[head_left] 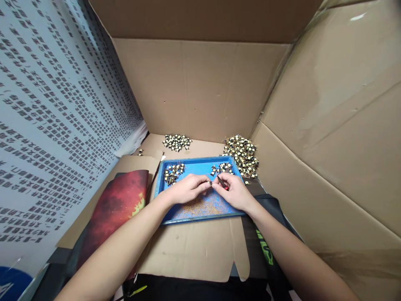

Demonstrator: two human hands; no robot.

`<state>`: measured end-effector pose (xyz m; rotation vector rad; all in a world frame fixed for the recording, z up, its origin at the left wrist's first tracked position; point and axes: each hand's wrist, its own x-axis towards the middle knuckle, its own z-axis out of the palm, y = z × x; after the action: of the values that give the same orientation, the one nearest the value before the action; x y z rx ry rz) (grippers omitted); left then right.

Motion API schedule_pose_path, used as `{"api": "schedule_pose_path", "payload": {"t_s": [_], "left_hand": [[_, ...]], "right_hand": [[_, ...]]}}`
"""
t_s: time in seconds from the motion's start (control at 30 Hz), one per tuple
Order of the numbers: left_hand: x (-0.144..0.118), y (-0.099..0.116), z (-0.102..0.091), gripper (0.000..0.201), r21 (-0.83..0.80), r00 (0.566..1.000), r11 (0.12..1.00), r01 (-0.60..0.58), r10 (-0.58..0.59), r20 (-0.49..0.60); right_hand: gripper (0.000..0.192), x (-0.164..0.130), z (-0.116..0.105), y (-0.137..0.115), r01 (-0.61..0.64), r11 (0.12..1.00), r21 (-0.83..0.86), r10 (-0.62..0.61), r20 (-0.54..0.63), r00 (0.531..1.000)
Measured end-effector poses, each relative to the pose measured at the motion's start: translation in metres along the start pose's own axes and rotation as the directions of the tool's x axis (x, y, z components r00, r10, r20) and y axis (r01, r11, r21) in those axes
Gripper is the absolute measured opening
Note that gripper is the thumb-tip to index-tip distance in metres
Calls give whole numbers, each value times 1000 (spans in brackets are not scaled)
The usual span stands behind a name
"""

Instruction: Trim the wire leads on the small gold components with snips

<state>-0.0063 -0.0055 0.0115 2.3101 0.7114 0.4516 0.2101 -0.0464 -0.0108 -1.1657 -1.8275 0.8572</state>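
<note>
My left hand (191,188) and my right hand (232,190) meet over a blue tray (196,161). Between the fingertips of both hands is a small black and pale-yellow coil part (210,183), mostly covered by the fingers. Tucked in my right hand is a small hand tool (222,182) with a dark end and a red part, perhaps cutters; its jaws are hard to see. Similar coil parts lie in the tray, one group (174,173) at its left and another (226,168) at its back right. Short copper-coloured wire bits (203,207) litter the tray's front.
Behind the tray stand a pile of coil parts (177,142) at left and a larger pile with wires (241,152) at right. Cardboard walls (203,88) enclose the back and right. A printed sheet (62,104) hangs at left, above a red patterned mat (117,209).
</note>
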Motion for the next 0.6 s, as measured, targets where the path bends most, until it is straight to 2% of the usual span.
{"api": "schedule_pose_path", "payload": {"t_s": [0.6], "left_hand": [[-1, -3, 0, 47, 4, 999, 1000, 16, -16, 30]], "right_hand": [[19, -1, 2, 0, 49, 993, -104, -48, 13, 999]]}}
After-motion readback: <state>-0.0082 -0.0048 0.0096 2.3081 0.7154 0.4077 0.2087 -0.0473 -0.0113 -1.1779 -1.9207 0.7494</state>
